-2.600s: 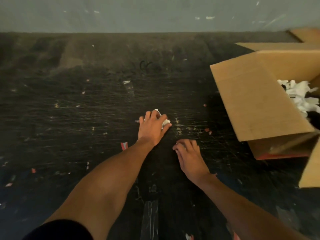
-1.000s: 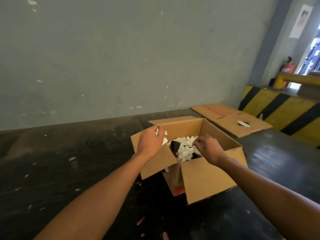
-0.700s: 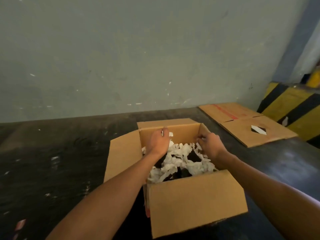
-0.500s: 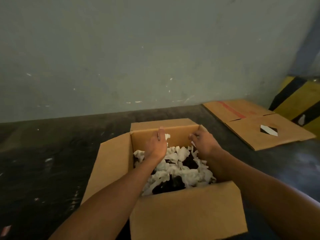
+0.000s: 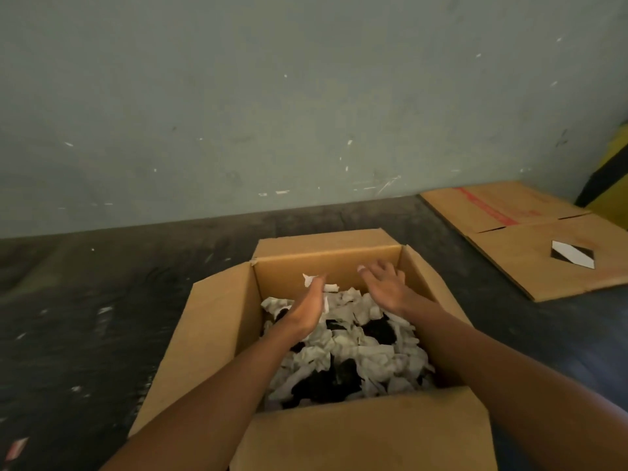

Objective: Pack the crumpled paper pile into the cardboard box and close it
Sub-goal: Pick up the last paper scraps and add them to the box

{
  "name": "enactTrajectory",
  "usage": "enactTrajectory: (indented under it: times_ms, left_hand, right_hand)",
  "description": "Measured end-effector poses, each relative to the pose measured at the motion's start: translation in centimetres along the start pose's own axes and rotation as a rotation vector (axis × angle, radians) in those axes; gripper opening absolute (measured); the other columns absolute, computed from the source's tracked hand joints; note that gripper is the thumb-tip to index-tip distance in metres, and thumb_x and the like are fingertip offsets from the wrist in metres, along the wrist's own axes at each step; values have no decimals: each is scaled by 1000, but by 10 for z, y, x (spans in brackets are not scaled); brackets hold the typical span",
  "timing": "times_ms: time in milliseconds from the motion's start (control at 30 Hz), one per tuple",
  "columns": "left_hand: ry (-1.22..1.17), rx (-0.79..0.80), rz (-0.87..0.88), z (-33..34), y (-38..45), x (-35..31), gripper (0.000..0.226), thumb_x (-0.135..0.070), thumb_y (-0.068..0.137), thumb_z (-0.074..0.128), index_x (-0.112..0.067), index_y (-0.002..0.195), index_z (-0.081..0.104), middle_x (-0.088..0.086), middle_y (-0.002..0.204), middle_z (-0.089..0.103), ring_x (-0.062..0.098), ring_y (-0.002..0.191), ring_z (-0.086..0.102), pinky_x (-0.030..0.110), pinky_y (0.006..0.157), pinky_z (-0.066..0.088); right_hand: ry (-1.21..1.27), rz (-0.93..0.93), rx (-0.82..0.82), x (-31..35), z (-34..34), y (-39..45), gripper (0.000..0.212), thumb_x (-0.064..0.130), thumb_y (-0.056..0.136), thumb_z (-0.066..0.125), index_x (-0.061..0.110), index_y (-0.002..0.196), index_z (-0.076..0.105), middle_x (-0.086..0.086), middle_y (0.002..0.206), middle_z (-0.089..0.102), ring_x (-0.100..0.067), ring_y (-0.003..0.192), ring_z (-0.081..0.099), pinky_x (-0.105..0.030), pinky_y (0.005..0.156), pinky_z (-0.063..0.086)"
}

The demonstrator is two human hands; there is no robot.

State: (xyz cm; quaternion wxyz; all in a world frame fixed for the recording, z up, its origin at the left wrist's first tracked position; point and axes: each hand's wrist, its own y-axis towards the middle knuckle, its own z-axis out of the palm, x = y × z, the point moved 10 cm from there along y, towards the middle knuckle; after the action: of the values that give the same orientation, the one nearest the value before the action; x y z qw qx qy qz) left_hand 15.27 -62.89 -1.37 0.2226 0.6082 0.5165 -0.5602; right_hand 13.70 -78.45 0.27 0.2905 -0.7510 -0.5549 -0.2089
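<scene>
An open cardboard box (image 5: 360, 436) stands on the dark floor right in front of me, all flaps folded outward. Crumpled white paper (image 5: 356, 355) fills it, with dark patches showing between the pieces. Both my hands are inside the box near its far wall. My left hand (image 5: 307, 309) is held edge-on with fingers stretched out, and a small white paper scrap (image 5: 310, 279) sits at its fingertips. My right hand (image 5: 385, 287) hovers over the paper with fingers spread and nothing in it.
A flattened cardboard sheet (image 5: 543, 266) with a red stripe and a white diamond label lies on the floor to the right. A grey-green wall (image 5: 306, 113) rises just behind the box. A yellow-and-black barrier (image 5: 611, 171) is at the far right edge. A small red-white scrap (image 5: 15, 448) lies on the floor at lower left.
I carried a paper piece from the floor to the box in my left hand. Both hands have gone in over the paper, and the left fingers have straightened out.
</scene>
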Motion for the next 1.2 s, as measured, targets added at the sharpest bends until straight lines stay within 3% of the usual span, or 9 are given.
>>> enactTrajectory:
  times_ms: [100, 267, 333, 433, 633, 767, 933, 1067, 1200]
  left_hand:
    - [198, 55, 14, -4, 2, 13, 54, -45, 103, 22, -32, 156, 16, -1, 160, 26, 19, 145, 28, 36, 115, 25]
    - [386, -27, 102, -17, 4, 17, 54, -7, 96, 44, -23, 147, 36, -1, 102, 54, 8, 76, 51, 23, 63, 44]
    - [430, -60, 154, -17, 6, 14, 56, -11, 91, 52, -27, 143, 39, -4, 99, 56, 14, 90, 55, 33, 87, 48]
    - [785, -216, 152, -27, 7, 9, 52, -41, 94, 48, -37, 144, 35, -5, 136, 51, 24, 138, 32, 55, 120, 3]
    - [931, 168, -136, 6, 8, 71, 62, -61, 98, 11, -44, 152, -13, -3, 163, -22, 37, 147, -23, 57, 118, -10]
    - [1015, 221, -144, 23, 18, 89, 62, -58, 100, 11, -41, 150, -22, -2, 161, -28, 39, 148, -19, 58, 118, -5]
    - [1054, 245, -195, 28, 30, 100, 62, -55, 101, 11, -38, 152, -20, -1, 163, -24, 39, 149, -15, 58, 119, -3]
    - [1073, 220, -208, 24, 34, 106, 62, -55, 101, 9, -36, 153, -18, 1, 164, -18, 39, 149, -15, 58, 119, -4]
    - [1092, 174, -196, 21, 29, 97, 65, -63, 98, 12, -39, 154, -10, 3, 164, -19, 43, 147, -19, 63, 116, -9]
  right_hand:
    - [-146, -38, 128, -9, 28, 5, 65, 68, 93, 21, 41, 152, 10, -1, 162, -16, -36, 147, -16, -55, 118, 0]
    - [-321, -14, 267, -40, 60, 18, 73, 76, 87, 13, 45, 150, -2, -4, 163, -15, -36, 148, -15, -58, 118, 2]
    - [-301, -2, 262, -44, 60, 25, 75, 78, 84, 11, 44, 150, 2, -4, 164, -6, -34, 148, -11, -59, 117, 3]
    - [-323, -2, 249, -40, 55, 28, 72, 76, 87, 17, 44, 150, 2, -3, 163, -10, -35, 148, -11, -59, 117, 4]
    - [-561, -71, 473, -52, 89, 19, 76, 86, 78, 16, 60, 138, -22, 1, 157, -32, -40, 144, -23, -64, 114, -3]
    - [-569, -46, 572, -70, 115, 33, 73, 78, 82, 2, 48, 145, -19, -2, 151, -37, -28, 140, -31, -58, 117, -7]
    - [-694, -124, 658, -83, 148, 54, 132, 95, 29, -24, 38, 148, -18, -4, 159, -26, -36, 146, -19, -60, 116, 0]
    - [-702, -152, 669, -81, 152, 51, 99, 84, 64, -14, 33, 150, -19, -5, 159, -27, -36, 147, -18, -59, 117, 0]
    - [-667, -128, 609, -72, 139, 42, 114, 93, 56, -16, 31, 152, -15, -4, 161, -21, -33, 147, -17, -56, 118, -1]
